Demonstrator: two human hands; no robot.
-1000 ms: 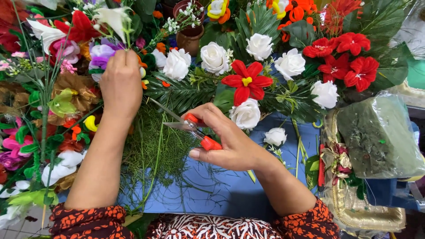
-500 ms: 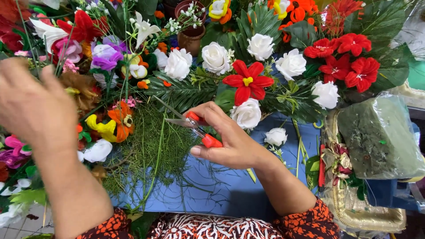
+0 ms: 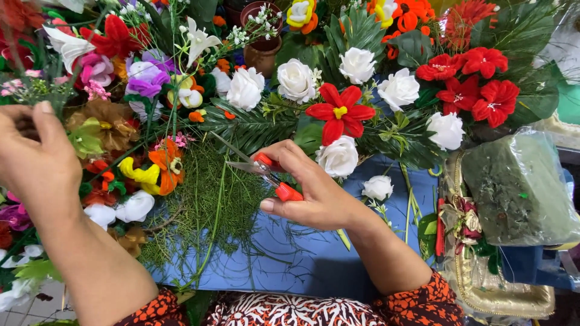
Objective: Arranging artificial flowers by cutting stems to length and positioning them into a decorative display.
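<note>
The blue table top (image 3: 302,265) is ringed on 3 sides by a big heap of artificial flowers (image 3: 290,90): white roses, red poinsettia-type blooms, purple and orange ones. Only the near middle patch of blue is bare, so that's basically all the open room for moving. To the right sits a green foam block in plastic wrap (image 3: 519,187) on a gold tray (image 3: 501,290), crowding that edge pretty tight.

Progress-wise, I'd guess it's somewhere in the middle. Loads of flowers are laid out loose, and a spray of feathery green fern (image 3: 211,205) is spread on the blue surface, but the foam block looks wrapped and untouched, with nothing stuck into it that I can see.

The right hand (image 3: 314,193) is clamped around red-handled scissors (image 3: 266,172), fingers through the loops, blades just slightly apart and pointing left over the fern, near a thin stem. The left hand (image 3: 36,157) is up at the left edge over the flower pile, fingers pinched together. It might be pinching a small sprig of tiny blooms, but honestly I can't tell if it's actually gripping anything.
</note>
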